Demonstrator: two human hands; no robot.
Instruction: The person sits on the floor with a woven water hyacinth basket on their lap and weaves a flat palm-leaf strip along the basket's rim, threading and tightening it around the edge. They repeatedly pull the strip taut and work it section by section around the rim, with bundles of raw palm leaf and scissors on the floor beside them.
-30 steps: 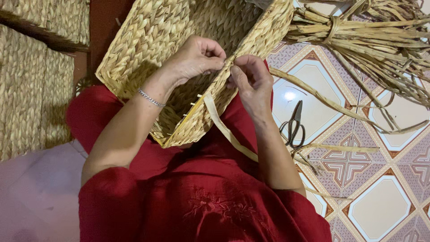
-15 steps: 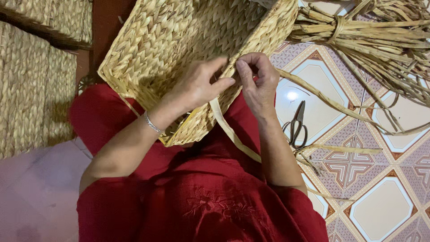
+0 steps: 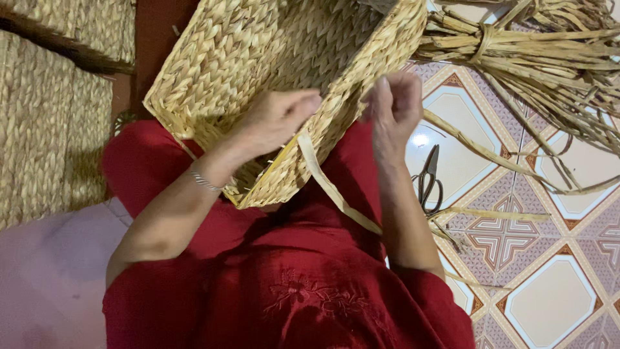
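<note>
Woven basket (image 3: 258,71) rests tilted on the lap in red cloth, rim toward the person. Left hand (image 3: 274,119) lies over the near rim, fingers (image 3: 303,103) curled and pinched on a flat strand (image 3: 329,184) that trails down over the lap. Right hand (image 3: 394,106) is on the rim's outer side, fingers loosely bent against the weave; whether they hold anything, cannot tell. To do it well: keep the strand flat and taut, brace the rim from outside, avoid twisting. Scissors (image 3: 427,178) lie on the tiled floor right of the lap, reed bundle (image 3: 516,58) toward the floor's far right.
</note>
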